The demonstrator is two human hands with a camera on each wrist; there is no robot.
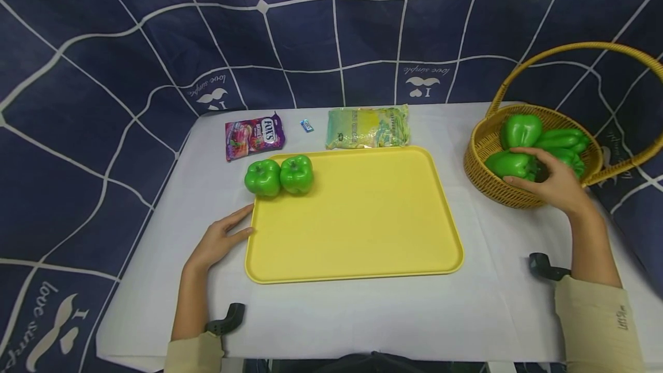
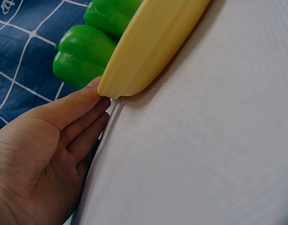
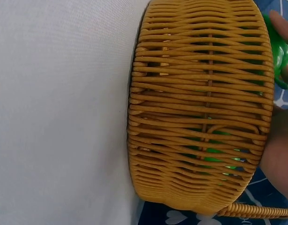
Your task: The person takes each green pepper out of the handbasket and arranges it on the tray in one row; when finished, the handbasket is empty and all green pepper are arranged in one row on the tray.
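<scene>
Beige sleeves: nearest the head camera, the left cuff [image 1: 194, 356] and right cuff [image 1: 598, 327] come in from the lower edge.
Held pepper: a green bell pepper [image 1: 510, 164], apparently on its side, within the left part of the wicker basket [image 3: 195, 89].
Right-hand grip: the right hand [image 1: 561, 186] reaches over the basket and pinches that pepper, thumb on the near side, fingers on the far side; how firmly, I cannot tell.
Pepper handling: probably light and fairly stiff, its glossy skin likely slick; best taken across its widest part, thumb opposite fingers, rather than by the stem.
Basket neighbours: a second bell pepper [image 1: 521, 131] just behind, and longer green peppers [image 1: 561, 139] to the right.
Yellow tray: the tray [image 1: 357, 217] lies flat on the white surface [image 1: 331, 321], left of the basket and apart from it.
Left-hand grip: the left hand [image 1: 216, 242] touches the tray's left edge, fingers straight and thumb spread from them.
Tray corner: two bell peppers [image 1: 297, 174] sit touching at the far-left corner.
Packets beyond: a purple FOX'S packet [image 1: 255, 136], a tiny blue wrapper [image 1: 307, 125] and a yellow-green packet [image 1: 368, 126].
Backdrop: navy checked cloth [image 1: 300, 33].
</scene>
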